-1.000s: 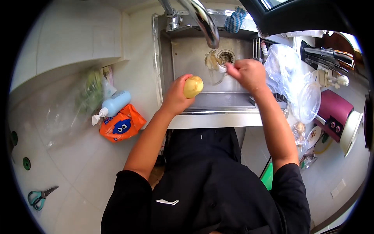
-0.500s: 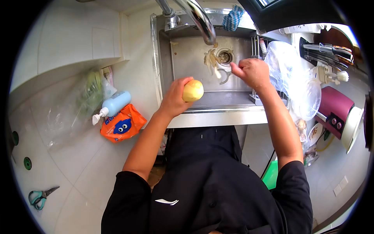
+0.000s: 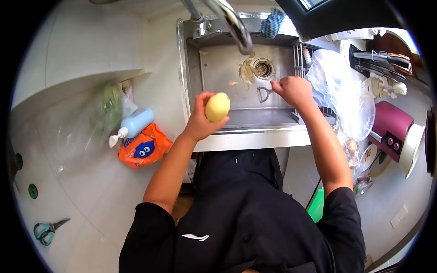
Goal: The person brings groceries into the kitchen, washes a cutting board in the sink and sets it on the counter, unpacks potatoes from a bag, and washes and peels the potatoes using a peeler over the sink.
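My left hand (image 3: 202, 119) holds a pale yellow peeled potato (image 3: 217, 107) over the front left of the steel sink (image 3: 223, 73). Closed round the handle of a peeler (image 3: 265, 93), my right hand (image 3: 294, 90) is above the sink's right part, and the peeler's Y-shaped head points left. Beyond the peeler, a small heap of peelings (image 3: 247, 72) lies beside the drain (image 3: 263, 68). The potato and the peeler are apart.
A chrome faucet (image 3: 234, 27) arches over the sink. A blue bottle (image 3: 137, 122) and an orange packet (image 3: 144, 146) are on the left, with scissors (image 3: 49, 230) farther forward. Plastic bags (image 3: 334, 77) and a maroon appliance (image 3: 391, 127) stand right.
My left hand has moved slightly left and turned the potato more upright. The peeler, blurred earlier, now shows clearly with its head turned left. A loose scrap of peel now lies left of it.
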`<action>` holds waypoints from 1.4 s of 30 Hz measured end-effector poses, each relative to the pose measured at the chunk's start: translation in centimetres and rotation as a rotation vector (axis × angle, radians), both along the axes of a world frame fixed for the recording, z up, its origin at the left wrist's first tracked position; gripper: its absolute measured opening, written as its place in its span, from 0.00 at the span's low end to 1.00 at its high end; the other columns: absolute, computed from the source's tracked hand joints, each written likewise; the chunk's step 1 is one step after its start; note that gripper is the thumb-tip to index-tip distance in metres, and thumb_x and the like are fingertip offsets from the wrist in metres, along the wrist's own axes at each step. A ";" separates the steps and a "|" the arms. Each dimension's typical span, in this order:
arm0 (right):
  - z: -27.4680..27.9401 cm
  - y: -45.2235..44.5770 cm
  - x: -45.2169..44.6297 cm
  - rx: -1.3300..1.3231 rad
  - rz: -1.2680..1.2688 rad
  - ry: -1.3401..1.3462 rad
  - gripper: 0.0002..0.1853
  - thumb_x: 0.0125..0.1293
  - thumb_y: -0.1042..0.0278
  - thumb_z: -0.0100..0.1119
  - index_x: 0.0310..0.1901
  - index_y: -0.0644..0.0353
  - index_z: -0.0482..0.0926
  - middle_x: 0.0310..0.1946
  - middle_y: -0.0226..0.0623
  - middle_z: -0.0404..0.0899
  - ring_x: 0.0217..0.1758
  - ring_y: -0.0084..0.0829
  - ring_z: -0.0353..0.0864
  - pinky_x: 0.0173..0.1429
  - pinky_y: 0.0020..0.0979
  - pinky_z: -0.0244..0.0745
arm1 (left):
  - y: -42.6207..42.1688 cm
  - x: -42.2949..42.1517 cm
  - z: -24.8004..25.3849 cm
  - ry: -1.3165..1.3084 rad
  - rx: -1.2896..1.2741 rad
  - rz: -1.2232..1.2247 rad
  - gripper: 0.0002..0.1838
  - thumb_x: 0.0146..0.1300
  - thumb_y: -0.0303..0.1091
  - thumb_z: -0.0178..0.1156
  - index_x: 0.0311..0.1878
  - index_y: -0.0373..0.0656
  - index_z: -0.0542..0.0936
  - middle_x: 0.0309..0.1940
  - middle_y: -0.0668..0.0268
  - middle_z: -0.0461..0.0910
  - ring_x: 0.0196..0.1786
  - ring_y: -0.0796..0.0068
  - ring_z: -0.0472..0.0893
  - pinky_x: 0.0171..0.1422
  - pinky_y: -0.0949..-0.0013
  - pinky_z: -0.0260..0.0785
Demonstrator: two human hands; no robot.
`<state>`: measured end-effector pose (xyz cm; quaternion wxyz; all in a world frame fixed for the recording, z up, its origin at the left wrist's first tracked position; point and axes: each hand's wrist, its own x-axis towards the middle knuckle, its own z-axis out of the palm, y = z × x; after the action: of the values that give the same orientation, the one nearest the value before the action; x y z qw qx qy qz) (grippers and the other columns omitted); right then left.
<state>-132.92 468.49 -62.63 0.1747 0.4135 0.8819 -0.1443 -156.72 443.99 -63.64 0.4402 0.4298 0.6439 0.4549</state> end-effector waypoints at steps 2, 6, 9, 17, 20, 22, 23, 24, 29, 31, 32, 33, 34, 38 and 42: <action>1.4 -1.5 -0.2 -0.041 -0.133 0.095 0.30 0.69 0.34 0.56 0.24 0.53 0.88 0.21 0.41 0.84 0.29 0.46 0.87 0.35 0.44 0.81 | 0.3 -0.3 -0.1 -0.316 -0.086 0.013 0.41 0.61 0.34 0.76 0.71 0.49 0.59 0.64 0.53 0.75 0.58 0.57 0.82 0.61 0.55 0.77; 3.7 -3.3 -2.2 -0.035 -0.224 0.421 0.28 0.70 0.38 0.58 0.24 0.55 0.88 0.21 0.43 0.83 0.28 0.47 0.85 0.33 0.44 0.79 | 1.4 0.2 1.3 -1.203 -0.191 0.147 0.39 0.71 0.51 0.63 0.78 0.49 0.58 0.61 0.54 0.76 0.46 0.52 0.87 0.51 0.52 0.83; 5.3 -3.7 -3.6 -0.204 -0.294 0.665 0.27 0.68 0.41 0.61 0.22 0.56 0.86 0.19 0.43 0.80 0.25 0.47 0.83 0.30 0.44 0.76 | 1.3 0.4 1.9 -1.249 -0.212 0.223 0.40 0.68 0.50 0.65 0.79 0.50 0.59 0.60 0.55 0.77 0.46 0.52 0.87 0.46 0.55 0.83; 4.9 -3.9 -4.7 0.057 -0.015 0.748 0.24 0.62 0.42 0.66 0.15 0.50 0.82 0.15 0.36 0.77 0.21 0.43 0.81 0.27 0.42 0.75 | 1.6 0.6 3.2 -1.006 -0.140 0.118 0.45 0.63 0.58 0.65 0.78 0.49 0.59 0.55 0.57 0.77 0.40 0.53 0.86 0.38 0.54 0.83; 1.0 -1.8 -3.1 0.263 0.085 0.468 0.25 0.63 0.41 0.65 0.16 0.50 0.83 0.15 0.36 0.79 0.22 0.42 0.82 0.27 0.42 0.76 | 1.2 0.8 2.7 -1.125 -0.135 0.122 0.41 0.65 0.60 0.62 0.75 0.46 0.64 0.55 0.57 0.78 0.41 0.54 0.86 0.43 0.54 0.83; 0.6 -1.4 -1.9 0.219 -0.010 0.309 0.25 0.63 0.40 0.64 0.17 0.50 0.84 0.16 0.37 0.80 0.23 0.42 0.83 0.27 0.42 0.76 | 1.5 1.4 2.8 -1.180 -0.209 0.205 0.38 0.68 0.60 0.58 0.72 0.44 0.67 0.54 0.58 0.78 0.42 0.55 0.86 0.46 0.53 0.83; 0.4 -1.3 -1.3 0.238 -0.050 0.346 0.25 0.64 0.40 0.64 0.17 0.50 0.84 0.17 0.38 0.80 0.23 0.43 0.83 0.27 0.42 0.76 | 1.8 1.7 2.8 -1.233 -0.283 0.297 0.35 0.71 0.60 0.55 0.69 0.42 0.70 0.54 0.58 0.78 0.43 0.57 0.86 0.49 0.53 0.82; 0.8 -1.6 -1.4 0.245 -0.086 0.379 0.25 0.64 0.40 0.64 0.18 0.51 0.84 0.17 0.38 0.80 0.23 0.43 0.84 0.27 0.41 0.76 | 2.0 1.9 2.6 -1.236 -0.281 0.309 0.35 0.71 0.60 0.55 0.69 0.42 0.70 0.54 0.58 0.78 0.43 0.57 0.86 0.49 0.53 0.82; 2.8 -2.6 -2.4 0.179 -0.117 0.589 0.24 0.62 0.43 0.68 0.17 0.52 0.82 0.15 0.36 0.78 0.21 0.42 0.81 0.26 0.41 0.74 | 3.3 1.4 1.3 -1.227 -0.452 0.432 0.30 0.77 0.60 0.48 0.62 0.42 0.76 0.48 0.61 0.82 0.43 0.62 0.85 0.51 0.57 0.83; 3.6 -3.1 -3.1 0.162 -0.011 0.657 0.24 0.61 0.44 0.70 0.16 0.52 0.81 0.14 0.35 0.77 0.21 0.41 0.80 0.26 0.41 0.73 | 3.5 1.2 1.0 -1.252 -0.492 0.417 0.29 0.77 0.60 0.48 0.61 0.43 0.77 0.47 0.61 0.82 0.42 0.63 0.85 0.49 0.59 0.83; 3.9 -3.5 -3.4 0.145 0.090 0.724 0.23 0.60 0.46 0.71 0.15 0.51 0.79 0.14 0.34 0.76 0.20 0.40 0.79 0.25 0.41 0.73 | 3.4 1.2 0.9 -1.278 -0.529 0.428 0.29 0.77 0.61 0.49 0.60 0.43 0.77 0.47 0.61 0.82 0.43 0.63 0.85 0.48 0.60 0.82; 4.2 -4.0 -3.9 0.177 0.161 0.745 0.23 0.58 0.48 0.73 0.13 0.50 0.76 0.13 0.32 0.74 0.20 0.38 0.79 0.25 0.39 0.72 | 3.6 1.1 0.9 -1.301 -0.561 0.434 0.29 0.77 0.61 0.50 0.60 0.44 0.77 0.47 0.61 0.81 0.44 0.62 0.85 0.48 0.60 0.82; 4.5 -4.5 -4.3 0.177 0.161 0.745 0.23 0.58 0.48 0.73 0.13 0.50 0.76 0.13 0.32 0.74 0.20 0.38 0.79 0.25 0.39 0.72 | 3.6 1.2 0.9 -1.301 -0.561 0.434 0.29 0.77 0.61 0.50 0.60 0.44 0.77 0.47 0.61 0.81 0.44 0.62 0.85 0.48 0.60 0.82; 5.5 -5.0 -5.3 0.101 0.261 0.770 0.20 0.55 0.52 0.75 0.15 0.52 0.77 0.14 0.31 0.75 0.21 0.37 0.79 0.27 0.37 0.72 | 3.9 1.5 1.6 -1.236 -0.591 0.377 0.29 0.77 0.63 0.50 0.60 0.46 0.78 0.44 0.64 0.85 0.40 0.66 0.86 0.45 0.62 0.83; 5.1 -4.9 -5.6 0.080 0.279 0.763 0.21 0.54 0.49 0.75 0.15 0.51 0.77 0.14 0.30 0.73 0.21 0.37 0.77 0.26 0.38 0.72 | 3.5 1.5 2.0 -1.264 -0.580 0.352 0.26 0.78 0.60 0.50 0.61 0.48 0.78 0.46 0.66 0.85 0.44 0.69 0.86 0.47 0.63 0.82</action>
<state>-138.52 463.60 -57.53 -0.1635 0.2132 0.9359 -0.2277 -155.21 447.52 -61.68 0.7455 -0.1606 0.4203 0.4918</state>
